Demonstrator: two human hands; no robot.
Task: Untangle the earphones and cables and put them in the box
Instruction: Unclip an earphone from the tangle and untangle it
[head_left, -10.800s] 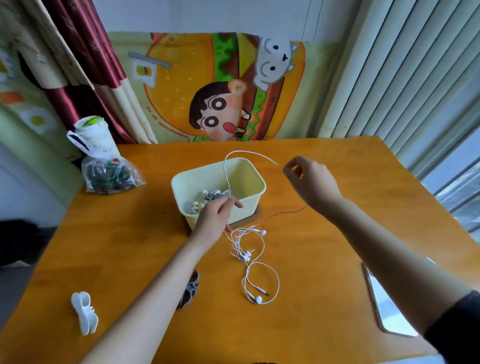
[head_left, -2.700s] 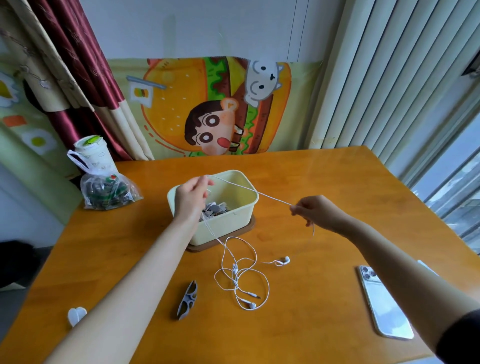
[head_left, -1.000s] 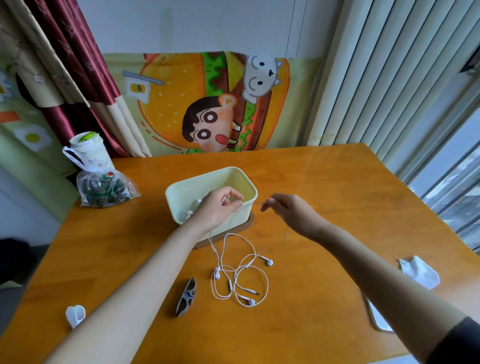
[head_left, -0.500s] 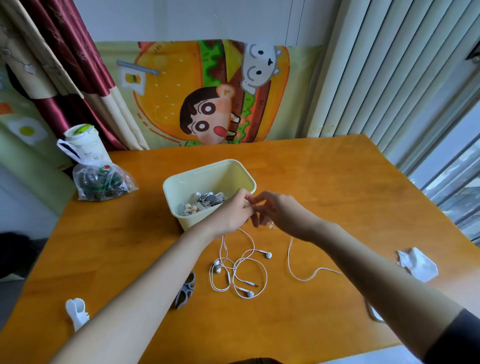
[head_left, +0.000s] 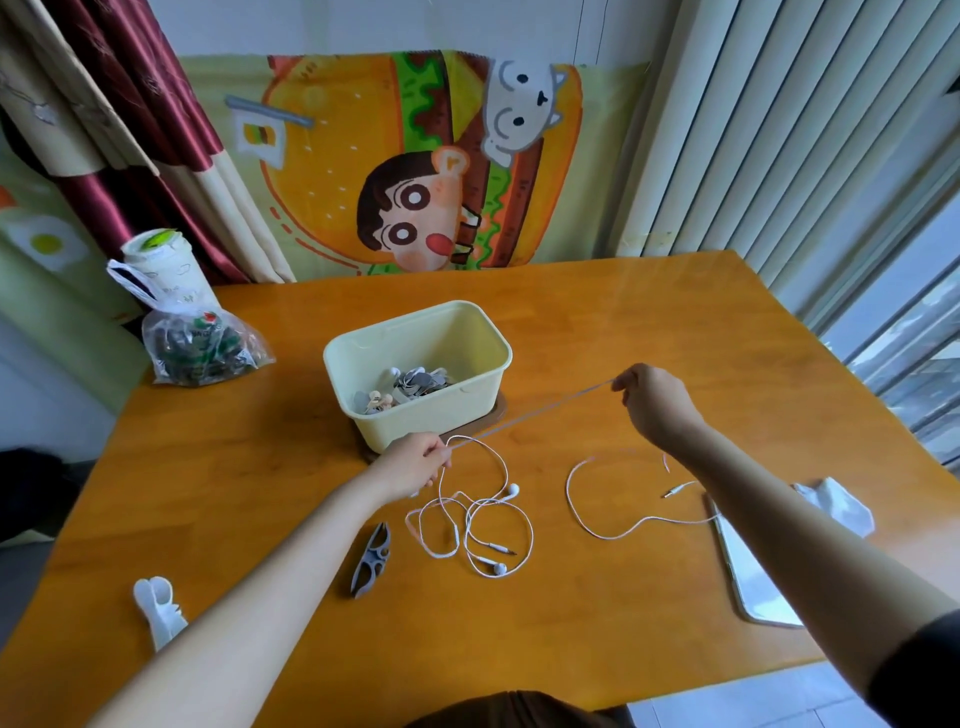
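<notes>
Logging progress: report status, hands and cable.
Left hand and right hand pinch cable, taut between them. Earphones looped on table, outside box. Nothing in the way.

From where I stand, no writing here can be made out. The clear plastic bag (head_left: 200, 345) on the desk (head_left: 623, 322) holds something with green and red print, but the lettering is too blurred to read. The cup (head_left: 158, 260) behind it carries a green mark on its lid and faint markings on its side, equally unreadable. The cartoon hanging (head_left: 415, 166) shows pictures only.
</notes>
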